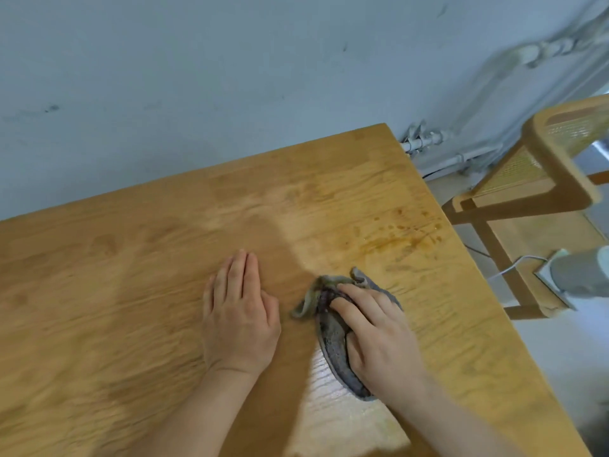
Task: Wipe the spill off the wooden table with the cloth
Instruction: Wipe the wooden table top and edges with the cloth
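Right hand (372, 334): nearest the camera, right of centre, fingers curled down over the cloth, gripping it and pressing it to the wood.
Cloth (333, 341): grey, bunched, on the table under the right hand. Its long axis runs from the near side away, leaning slightly left. The crumpled far end sticks out past the fingertips, and much of the right side is hidden by the hand.
Left hand (240, 318): flat on the wood just left of the cloth, fingers straight and together, holding nothing.
Wooden table (99, 291): light oak grain, blurred.
Spill (405, 240): brownish drops and smears beyond the cloth, near the table's right edge, apart from the cloth.
Grey object (580, 275): cut off by the right border and too blurred to identify.
Chair (543, 179): wood with woven cane, beyond the table's right edge.
Wall (230, 77): pale blue-grey, scuffed.
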The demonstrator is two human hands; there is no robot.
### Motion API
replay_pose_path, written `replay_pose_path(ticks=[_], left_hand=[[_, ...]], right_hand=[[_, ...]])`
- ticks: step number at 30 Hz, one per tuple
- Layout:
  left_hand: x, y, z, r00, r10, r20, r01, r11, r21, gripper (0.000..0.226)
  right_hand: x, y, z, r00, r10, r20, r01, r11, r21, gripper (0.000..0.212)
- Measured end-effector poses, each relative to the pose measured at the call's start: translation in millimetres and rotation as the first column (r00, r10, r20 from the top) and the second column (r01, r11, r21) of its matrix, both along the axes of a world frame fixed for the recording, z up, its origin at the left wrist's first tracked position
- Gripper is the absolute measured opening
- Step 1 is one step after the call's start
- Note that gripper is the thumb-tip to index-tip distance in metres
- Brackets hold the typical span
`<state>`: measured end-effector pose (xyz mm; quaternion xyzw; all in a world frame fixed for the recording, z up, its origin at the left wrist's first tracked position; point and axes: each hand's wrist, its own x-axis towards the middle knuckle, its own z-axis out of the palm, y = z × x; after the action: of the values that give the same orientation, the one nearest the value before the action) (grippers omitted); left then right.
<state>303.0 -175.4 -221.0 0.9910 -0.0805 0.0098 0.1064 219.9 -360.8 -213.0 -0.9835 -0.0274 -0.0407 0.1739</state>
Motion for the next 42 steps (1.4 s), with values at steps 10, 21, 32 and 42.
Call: replay_pose_path(ticks=[10, 21, 32, 42], left_hand=[[2.3, 0.9, -1.0, 1.000, -0.020, 0.009, 0.021, 0.999, -0.048, 0.057], [5.0, 1.5, -0.3, 0.997, -0.062, -0.048, 0.060, 0.997, -0.048, 0.058], [30.5, -48.3, 11.9, 0.976, -0.129, -0.178, 0.135, 0.991, 0.023, 0.063], [51.9, -85.3, 2.7, 0.990, -0.112, -0.089, 0.111, 0.994, -0.015, 0.058]], right_hand=[[-13.1, 19.4, -0.6, 0.981, -0.171, -0.088, 0.157, 0.977, -0.146, 0.051], [85.0, -9.6, -6.8, 0.984, -0.158, -0.077, 0.145, 0.978, -0.152, 0.050], [186.3, -31.0, -2.2, 0.981, -0.145, -0.128, 0.127, 0.982, -0.139, 0.053], [265.9, -41.9, -9.0, 0.992, -0.076, -0.100, 0.067, 0.993, -0.094, 0.055]])
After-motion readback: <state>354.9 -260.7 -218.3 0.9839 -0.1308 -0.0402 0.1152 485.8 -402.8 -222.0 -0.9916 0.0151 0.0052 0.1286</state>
